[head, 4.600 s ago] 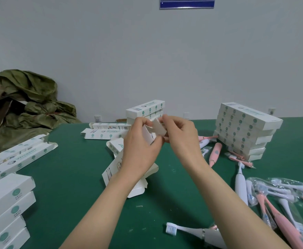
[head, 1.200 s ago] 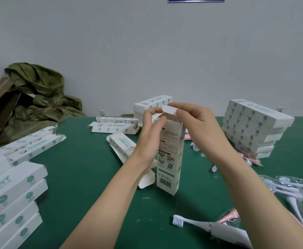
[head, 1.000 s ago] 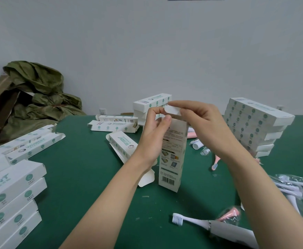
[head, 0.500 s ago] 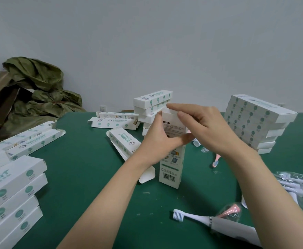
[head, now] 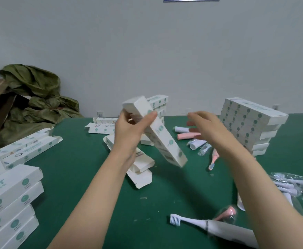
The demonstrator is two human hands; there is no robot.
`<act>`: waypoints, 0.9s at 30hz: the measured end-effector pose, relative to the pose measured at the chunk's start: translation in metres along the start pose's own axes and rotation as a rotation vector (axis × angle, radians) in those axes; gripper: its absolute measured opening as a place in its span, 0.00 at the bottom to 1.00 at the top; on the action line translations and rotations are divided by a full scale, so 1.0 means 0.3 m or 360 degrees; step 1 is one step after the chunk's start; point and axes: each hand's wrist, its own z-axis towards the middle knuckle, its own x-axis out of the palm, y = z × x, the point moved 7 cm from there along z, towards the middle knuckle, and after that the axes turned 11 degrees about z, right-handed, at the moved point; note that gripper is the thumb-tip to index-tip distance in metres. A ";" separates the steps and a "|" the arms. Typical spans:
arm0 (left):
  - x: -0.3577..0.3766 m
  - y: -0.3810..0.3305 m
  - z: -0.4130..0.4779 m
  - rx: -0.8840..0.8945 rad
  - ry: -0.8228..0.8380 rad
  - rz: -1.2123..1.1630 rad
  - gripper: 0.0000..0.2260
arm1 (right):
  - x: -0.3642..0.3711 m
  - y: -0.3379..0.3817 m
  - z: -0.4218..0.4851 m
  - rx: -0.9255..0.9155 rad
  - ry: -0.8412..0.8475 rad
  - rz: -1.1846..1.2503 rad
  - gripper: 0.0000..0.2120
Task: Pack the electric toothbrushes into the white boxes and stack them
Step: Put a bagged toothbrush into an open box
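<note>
Left grip (head: 129, 130) clasps a white box (head: 165, 141) near its upper end, thumb across one face and fingers curled behind. It holds the box tilted in the air above the green tabletop (head: 75, 168), top end leaning left, bottom end pointing down to the right. Right grip (head: 206, 126) hangs released just right of the box, fingers loosely spread and touching nothing. The box's bottom end is blurred and appears to be closed.

Below the box, under the left wrist, lie open boxes (head: 140, 164) with their flaps out. Behind the box stands a short stack (head: 158, 103) of boxes. Well to the box's right, beyond the right grip, rises a tall stack (head: 251, 123). Far to the box's left, at the frame's edge, sits another pile (head: 9, 200).

Between the box and the tall stack lies a pink handle (head: 188, 136) among loose brush parts. Nearer the camera than the box rests a white toothbrush (head: 209, 228), bristles pointing left. Bagged brush heads (head: 290, 184) lie to the box's lower right. An olive cloth heap (head: 34, 97) slumps against the wall, far left of the box.
</note>
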 end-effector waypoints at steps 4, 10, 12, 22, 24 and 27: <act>-0.037 0.022 0.032 -0.0103 0.0211 -0.0942 0.28 | 0.027 -0.161 -0.028 0.0793 0.0286 0.0390 0.25; 0.008 0.047 -0.004 -0.0348 0.0442 -0.1303 0.35 | 0.060 -0.125 0.023 0.0507 0.0027 0.0868 0.17; 0.016 0.045 -0.011 -0.0454 0.0416 -0.1506 0.31 | 0.055 -0.128 0.030 0.0468 -0.0016 0.0880 0.16; -0.019 0.133 0.035 -0.0550 0.0023 -0.0720 0.21 | -0.047 -0.109 0.063 0.0212 -0.0154 0.0625 0.13; -0.067 0.171 0.037 -0.0568 -0.0056 -0.0136 0.20 | -0.126 -0.121 0.066 0.0186 -0.0431 0.0665 0.12; -0.117 0.183 0.047 -0.0203 -0.0088 0.1170 0.11 | -0.242 -0.148 0.055 0.0121 -0.0783 0.0383 0.16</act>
